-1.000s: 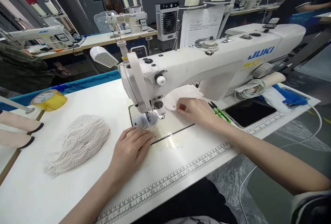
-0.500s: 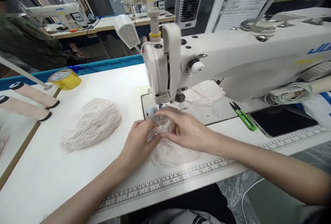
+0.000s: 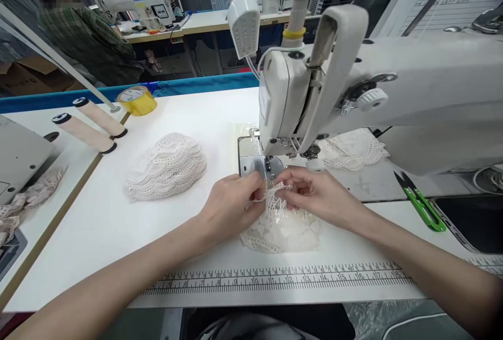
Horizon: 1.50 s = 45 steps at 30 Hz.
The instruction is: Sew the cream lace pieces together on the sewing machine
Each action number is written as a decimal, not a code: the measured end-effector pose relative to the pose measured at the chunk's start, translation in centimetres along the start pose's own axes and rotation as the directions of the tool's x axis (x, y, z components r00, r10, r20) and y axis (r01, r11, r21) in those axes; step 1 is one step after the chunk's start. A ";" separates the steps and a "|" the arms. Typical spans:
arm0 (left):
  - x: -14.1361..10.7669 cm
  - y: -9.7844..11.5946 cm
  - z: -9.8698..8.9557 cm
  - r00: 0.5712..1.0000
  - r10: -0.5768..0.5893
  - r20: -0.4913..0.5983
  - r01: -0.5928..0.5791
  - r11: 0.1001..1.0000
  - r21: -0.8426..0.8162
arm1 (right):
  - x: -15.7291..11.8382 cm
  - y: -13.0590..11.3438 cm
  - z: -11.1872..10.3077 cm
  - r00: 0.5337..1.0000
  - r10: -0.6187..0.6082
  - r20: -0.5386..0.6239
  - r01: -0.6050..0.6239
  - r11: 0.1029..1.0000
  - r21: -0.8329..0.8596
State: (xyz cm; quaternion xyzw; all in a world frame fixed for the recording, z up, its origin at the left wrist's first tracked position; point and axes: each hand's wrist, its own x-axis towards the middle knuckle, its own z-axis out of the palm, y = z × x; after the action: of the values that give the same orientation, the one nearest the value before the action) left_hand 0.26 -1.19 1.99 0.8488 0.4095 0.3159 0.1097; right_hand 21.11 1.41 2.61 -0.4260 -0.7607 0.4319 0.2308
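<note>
My left hand (image 3: 236, 201) is closed on one side of a white lace piece (image 3: 281, 230), just in front of the presser foot (image 3: 268, 166). From the right, my right hand (image 3: 314, 190) pinches the lace's upper edge between thumb and fingers. The lower part of the lace spreads over the white table (image 3: 212, 261) above a printed ruler strip. The sewing machine (image 3: 283, 99) stands right behind both hands. A stack of lace pieces (image 3: 168, 167) lies to the left, and another lace piece (image 3: 353, 149) rests under the machine arm.
Green thread snips (image 3: 422, 206) and a dark phone-like device (image 3: 471, 222) lie at the right. Two thread cones (image 3: 84, 133) and yellow tape (image 3: 137, 100) are at the left. Beyond the table, a person in a checked shirt (image 3: 86, 41) is near other sewing machines.
The camera view has turned, shifting the scene. My hands have moved slightly apart, with the lace edge now stretched between them.
</note>
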 end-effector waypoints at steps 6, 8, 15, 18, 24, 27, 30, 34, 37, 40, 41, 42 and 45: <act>-0.3 -0.1 1.3 0.971 0.210 -0.114 -0.178 0.953 0.244 | -0.7 0.8 0.7 0.950 -0.281 -0.136 0.259 0.953 -0.160; -0.7 -0.3 1.3 0.956 0.272 -0.113 -0.233 0.933 0.276 | -0.9 1.0 0.8 0.915 -0.378 -0.143 0.340 0.911 -0.233; -1.2 -0.6 0.9 0.939 0.318 -0.128 -0.280 0.927 0.248 | -1.2 1.2 0.7 0.846 -0.528 -0.069 0.460 0.790 -0.406; -1.2 -0.7 1.0 0.938 0.321 -0.127 -0.285 0.928 0.241 | -1.2 1.1 0.6 0.842 -0.536 -0.054 0.471 0.782 -0.409; -1.2 -0.7 0.9 0.941 0.317 -0.120 -0.284 0.931 0.227 | -1.2 0.9 0.5 0.817 -0.577 0.021 0.524 0.726 -0.445; -1.1 -0.7 0.7 0.936 0.330 -0.120 -0.298 0.928 0.226 | -1.1 0.8 0.5 0.810 -0.586 0.016 0.526 0.714 -0.463; -1.1 -0.7 0.6 0.934 0.338 -0.119 -0.307 0.926 0.220 | -1.0 1.1 0.5 0.812 -0.583 -0.021 0.504 0.719 -0.479; -1.5 -0.5 0.8 0.957 0.259 -0.128 -0.237 0.957 0.167 | -1.2 1.3 0.5 0.735 -0.676 -0.061 0.527 0.625 -0.576; -1.7 -0.2 1.0 0.985 0.132 -0.110 -0.122 0.988 0.098 | -1.5 0.9 0.4 0.627 -0.779 0.004 0.574 0.458 -0.679; -1.7 0.0 1.0 0.991 0.106 -0.083 -0.101 0.993 0.066 | -1.6 0.3 0.3 0.535 -0.843 0.059 0.585 0.320 -0.745; -1.7 0.1 1.0 0.991 0.112 -0.078 -0.107 0.992 0.061 | -1.6 0.1 0.2 0.518 -0.853 0.067 0.587 0.297 -0.753; -1.7 0.1 1.0 0.990 0.121 -0.078 -0.117 0.991 0.058 | -1.6 0.0 0.2 0.505 -0.860 0.074 0.592 0.282 -0.755; -1.6 0.1 0.9 0.983 0.158 -0.091 -0.154 0.987 0.053 | -1.7 -0.1 0.1 0.472 -0.877 0.093 0.610 0.249 -0.752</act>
State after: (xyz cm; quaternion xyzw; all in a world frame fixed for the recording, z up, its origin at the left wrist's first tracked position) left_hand 0.15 -2.37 0.60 0.8646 0.3536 0.3541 0.0456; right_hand 21.88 -0.06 2.71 -0.1242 -0.9139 -0.1413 0.3596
